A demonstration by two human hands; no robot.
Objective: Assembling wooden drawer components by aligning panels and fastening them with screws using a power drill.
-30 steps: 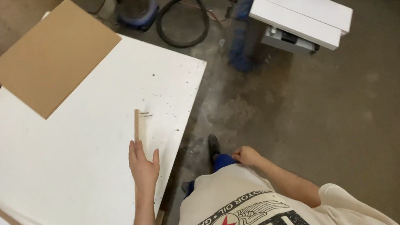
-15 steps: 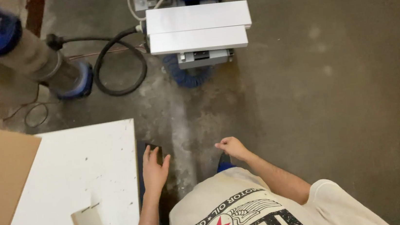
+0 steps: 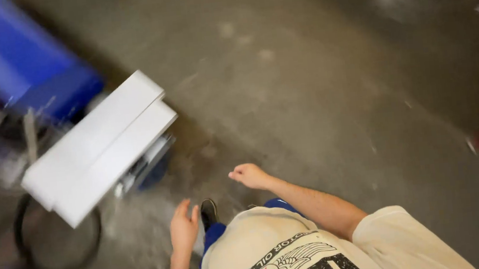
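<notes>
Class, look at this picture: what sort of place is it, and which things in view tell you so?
Probably a workshop, perhaps for woodwork. The signs: a bare, dusty concrete floor, white boards stacked on a machine, and a black hose looped on the floor beside blue equipment. The view is blurred, so this is a guess.

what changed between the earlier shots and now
The left hand has lifted off the white table, which has left the view along with the cardboard sheet; the view has swung right over the concrete floor. Unchanged: both hands empty, right hand held out, stacked white panels on the machine.
</notes>
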